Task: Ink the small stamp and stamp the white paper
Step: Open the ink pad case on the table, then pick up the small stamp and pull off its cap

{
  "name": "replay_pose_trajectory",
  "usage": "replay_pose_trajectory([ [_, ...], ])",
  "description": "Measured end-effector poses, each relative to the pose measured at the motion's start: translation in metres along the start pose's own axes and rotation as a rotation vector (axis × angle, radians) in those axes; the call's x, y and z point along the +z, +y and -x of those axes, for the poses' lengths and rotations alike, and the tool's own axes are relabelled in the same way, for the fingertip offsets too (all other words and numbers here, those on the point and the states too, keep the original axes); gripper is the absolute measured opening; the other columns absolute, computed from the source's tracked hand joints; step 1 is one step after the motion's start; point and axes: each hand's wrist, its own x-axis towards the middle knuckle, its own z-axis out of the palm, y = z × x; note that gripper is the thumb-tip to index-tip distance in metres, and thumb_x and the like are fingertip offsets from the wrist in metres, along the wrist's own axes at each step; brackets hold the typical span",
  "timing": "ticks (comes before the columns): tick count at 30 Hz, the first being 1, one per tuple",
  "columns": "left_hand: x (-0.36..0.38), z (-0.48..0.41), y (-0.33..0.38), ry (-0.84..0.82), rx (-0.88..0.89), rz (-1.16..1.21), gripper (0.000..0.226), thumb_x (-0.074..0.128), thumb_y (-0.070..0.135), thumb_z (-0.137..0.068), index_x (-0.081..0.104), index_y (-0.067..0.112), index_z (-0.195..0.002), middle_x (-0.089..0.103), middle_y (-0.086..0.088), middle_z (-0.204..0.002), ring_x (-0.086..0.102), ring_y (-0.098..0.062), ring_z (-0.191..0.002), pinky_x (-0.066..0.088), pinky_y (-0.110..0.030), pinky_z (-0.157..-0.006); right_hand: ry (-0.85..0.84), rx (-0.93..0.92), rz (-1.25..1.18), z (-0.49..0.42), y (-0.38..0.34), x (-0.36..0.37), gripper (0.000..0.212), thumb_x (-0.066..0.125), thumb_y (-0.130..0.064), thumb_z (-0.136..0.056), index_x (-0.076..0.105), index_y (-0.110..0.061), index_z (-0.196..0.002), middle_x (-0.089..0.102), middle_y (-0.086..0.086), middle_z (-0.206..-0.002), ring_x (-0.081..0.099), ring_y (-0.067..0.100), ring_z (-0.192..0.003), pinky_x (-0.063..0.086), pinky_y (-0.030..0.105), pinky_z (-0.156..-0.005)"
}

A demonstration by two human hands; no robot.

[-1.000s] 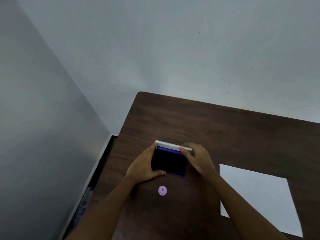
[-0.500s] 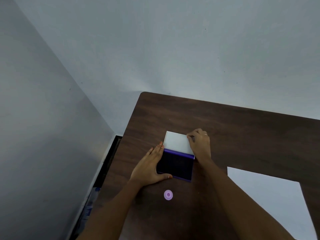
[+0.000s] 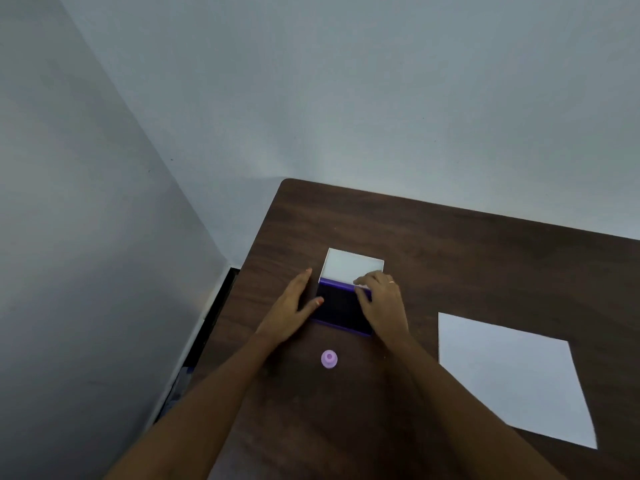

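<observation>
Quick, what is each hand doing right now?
Left hand: open, flat against the ink pad.
Right hand: open, fingers on the lid.

The table (image 3: 450,258) is showing dark brown woodgrain; the ink pad (image 3: 341,306) is showing deep purple under a white lid (image 3: 353,265). At its 6 o'clock, the stamp (image 3: 329,359) is showing lilac; at 3 o'clock, the paper (image 3: 512,379) is showing plain white.
</observation>
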Motion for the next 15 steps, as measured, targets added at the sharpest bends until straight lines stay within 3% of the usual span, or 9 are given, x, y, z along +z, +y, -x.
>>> replay_pose_trajectory([
  [5, 0.004, 0.023, 0.013, 0.263, 0.044, -0.036, 0.034, 0.051, 0.013, -0.089, 0.046, 0.017, -0.122, 0.050, -0.007, -0.129, 0.048, -0.014, -0.114, 0.040, -0.026, -0.092, -0.181, -0.149, -0.084, 0.053, -0.020, 0.006, 0.018, 0.054, -0.024, -0.086, 0.060, -0.012, -0.099, 0.061, 0.009, -0.106, 0.054, 0.019, -0.097, 0.043, 0.029, -0.084],
  [9, 0.013, 0.045, 0.016, 0.318, 0.092, -0.089, 0.025, 0.051, 0.005, -0.087, 0.054, 0.015, -0.110, 0.058, -0.008, -0.115, 0.054, -0.014, -0.104, 0.043, -0.028, -0.091, -0.360, -0.248, -0.035, 0.082, -0.028, 0.020, 0.034, 0.055, -0.042, -0.082, 0.054, -0.018, -0.107, 0.053, 0.003, -0.120, 0.049, 0.015, -0.104, 0.036, 0.024, -0.086],
  [12, 0.019, 0.060, 0.020, 0.348, 0.078, -0.083, 0.022, 0.051, 0.004, -0.087, 0.057, 0.013, -0.106, 0.061, -0.009, -0.111, 0.056, -0.016, -0.102, 0.044, -0.029, -0.092, -0.385, -0.222, -0.017, 0.089, -0.030, 0.029, 0.028, 0.057, -0.029, -0.084, 0.054, -0.015, -0.108, 0.053, 0.007, -0.121, 0.048, 0.017, -0.105, 0.035, 0.024, -0.087],
  [15, 0.024, 0.073, 0.025, 0.361, 0.028, 0.007, 0.022, 0.052, 0.001, -0.086, 0.059, 0.011, -0.105, 0.062, -0.010, -0.109, 0.056, -0.016, -0.101, 0.042, -0.025, -0.089, -0.368, -0.030, -0.178, 0.088, -0.035, 0.028, 0.017, 0.059, -0.016, -0.083, 0.058, -0.011, -0.099, 0.057, 0.009, -0.112, 0.049, 0.013, -0.097, 0.037, 0.022, -0.084],
])
